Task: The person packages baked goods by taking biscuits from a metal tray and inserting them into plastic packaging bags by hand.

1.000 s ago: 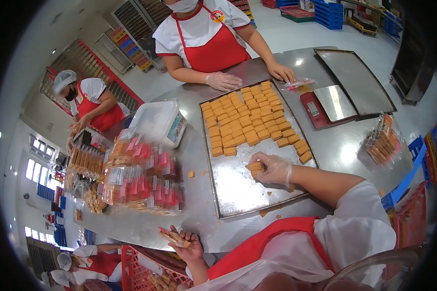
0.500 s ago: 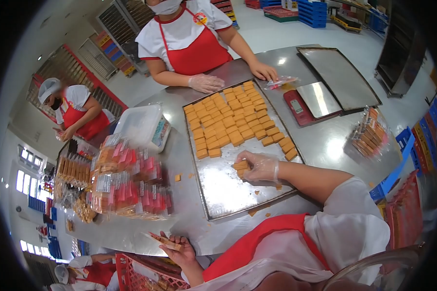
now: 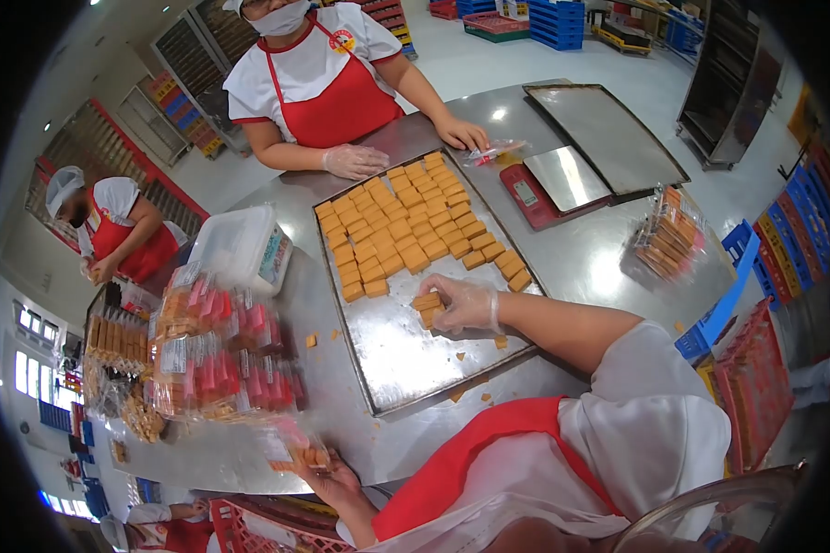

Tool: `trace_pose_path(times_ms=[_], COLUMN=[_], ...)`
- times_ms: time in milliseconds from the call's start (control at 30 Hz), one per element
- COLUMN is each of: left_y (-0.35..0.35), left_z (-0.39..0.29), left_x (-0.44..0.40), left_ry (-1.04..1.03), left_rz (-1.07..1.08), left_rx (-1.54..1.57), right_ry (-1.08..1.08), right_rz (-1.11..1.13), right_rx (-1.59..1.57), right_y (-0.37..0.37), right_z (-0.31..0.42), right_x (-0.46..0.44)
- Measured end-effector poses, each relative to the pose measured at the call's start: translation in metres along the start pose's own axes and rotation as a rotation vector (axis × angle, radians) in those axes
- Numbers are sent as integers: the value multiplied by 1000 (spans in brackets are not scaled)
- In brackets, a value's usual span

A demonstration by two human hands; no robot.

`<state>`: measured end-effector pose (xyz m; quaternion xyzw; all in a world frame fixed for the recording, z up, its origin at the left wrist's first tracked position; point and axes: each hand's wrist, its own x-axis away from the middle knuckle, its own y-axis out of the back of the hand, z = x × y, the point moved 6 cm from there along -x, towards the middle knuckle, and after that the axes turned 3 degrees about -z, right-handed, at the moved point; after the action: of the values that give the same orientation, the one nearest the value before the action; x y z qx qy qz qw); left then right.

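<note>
My gloved right hand [image 3: 468,304] is closed around several golden-brown biscuit pieces [image 3: 427,308], low over the bare part of a metal tray [image 3: 378,358]. Rows of the same block-shaped biscuits [image 3: 398,219] cover the tray's far half. At the table's near edge, my bare left hand [image 3: 330,477] grips a clear plastic bag [image 3: 290,446] with a pink label and some biscuits inside. Just beyond that bag rises a pile of packed biscuit bags [image 3: 217,355] with pink labels.
A red scale [image 3: 530,195] stands right of the tray, beside another flat tray [image 3: 609,129]. Packed biscuits [image 3: 669,235] lie farther right. A white plastic tub [image 3: 240,244] sits behind the pile. Across the table, a co-worker's gloved hand [image 3: 355,161] rests near the tray. A red crate [image 3: 267,530] is below the near edge.
The whole view has shifted, so the table appears farther left. The bag in my left hand has turned, and its pink label now shows. My right hand still holds the biscuits over the tray.
</note>
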<state>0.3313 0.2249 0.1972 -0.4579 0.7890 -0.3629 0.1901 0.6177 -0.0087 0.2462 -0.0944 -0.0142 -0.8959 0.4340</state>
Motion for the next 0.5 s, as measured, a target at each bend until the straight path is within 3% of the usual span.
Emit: trace_pose_path(times_ms=[67,167,500], left_y=[13,16,12], left_z=[1,3,1], left_x=[-7,-7,-5], left_ry=[13,49,-28], left_rz=[146,-32,34], left_rx=[-9,-52,-116], right_ry=[22,-30,9], right_rz=[0,-5,-14], right_rx=[-25,63,103], right_y=[-2,1,0], right_z=[1,-2,-5], right_x=[0,-1,-2])
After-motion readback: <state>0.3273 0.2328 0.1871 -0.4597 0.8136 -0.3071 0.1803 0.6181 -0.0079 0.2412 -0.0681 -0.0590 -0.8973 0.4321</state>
